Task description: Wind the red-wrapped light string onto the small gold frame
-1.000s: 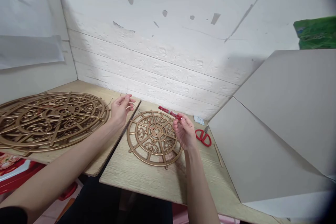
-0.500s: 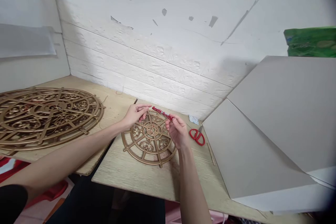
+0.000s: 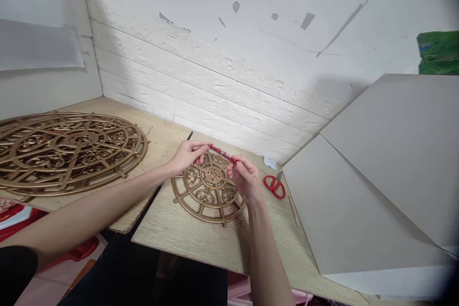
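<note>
Above a small gold openwork disc (image 3: 204, 210) with scroll patterns, both my hands are at a slim red tube (image 3: 222, 153) with a pale band, possibly a pen or glue tube. My right hand (image 3: 247, 181) is closed around its near right end. At the far left end, the thumb and fingers of my left hand (image 3: 188, 157) pinch the tip. The tube is held tilted, lower toward the right. The disc lies flat on the table, its upper right part hidden by my right hand.
Larger gold openwork discs (image 3: 75, 179) are stacked at the left with loose thin cords on top. Red-handled scissors (image 3: 275, 186) lie right of my hands, near a crumpled pale blue scrap (image 3: 269, 162). Big grey-white boards (image 3: 351, 210) lean at the right; a white brick-patterned wall (image 3: 215, 86) stands behind.
My left fingertips have come onto the tip of the red tube, where a small gap showed before. The camera view has shifted slightly; the discs and scissors lie as before.
</note>
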{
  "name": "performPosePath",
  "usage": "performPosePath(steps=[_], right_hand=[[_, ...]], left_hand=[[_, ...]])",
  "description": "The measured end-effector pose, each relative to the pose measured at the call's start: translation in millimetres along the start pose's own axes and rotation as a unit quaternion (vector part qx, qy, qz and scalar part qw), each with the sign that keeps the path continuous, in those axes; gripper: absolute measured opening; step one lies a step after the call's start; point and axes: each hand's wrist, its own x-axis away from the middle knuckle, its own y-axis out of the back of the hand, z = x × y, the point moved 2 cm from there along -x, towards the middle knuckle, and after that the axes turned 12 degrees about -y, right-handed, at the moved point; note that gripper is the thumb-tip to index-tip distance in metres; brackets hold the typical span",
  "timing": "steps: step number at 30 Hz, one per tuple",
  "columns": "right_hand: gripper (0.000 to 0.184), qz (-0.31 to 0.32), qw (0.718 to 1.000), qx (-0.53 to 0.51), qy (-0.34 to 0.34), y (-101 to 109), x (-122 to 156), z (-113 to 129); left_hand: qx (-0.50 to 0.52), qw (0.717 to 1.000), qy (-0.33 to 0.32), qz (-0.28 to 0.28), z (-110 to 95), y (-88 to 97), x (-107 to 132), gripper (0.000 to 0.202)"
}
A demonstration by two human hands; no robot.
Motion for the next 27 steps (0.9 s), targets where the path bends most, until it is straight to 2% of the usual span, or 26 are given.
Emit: performPosePath(steps=[8,16,21,27], right_hand=[[0.022,-0.004,1.000,0.005,0.002,-0.6,1.2,-0.4],[0.019,0.032,0.999,-0.006,0.015,-1.9,0.9,-0.8],[0.021,0.010,1.000,0.003,0.010,-1.7,1.3,-1.0],[0.021,0.014,1.000,0.004,0.011,-1.6,1.3,-0.4]], left_hand=[[0.009,1.000,-0.025,-0.007,1.4,-2.9,3.0,0.032],[-0.005,0.999,-0.034,-0.018,1.7,-3.4,4.7,0.035],[-0.001,1.000,-0.031,-0.003,6.0,-4.2,5.9,0.037],[0.013,0.999,-0.024,-0.017,4.3,-5.0,6.4,0.034]])
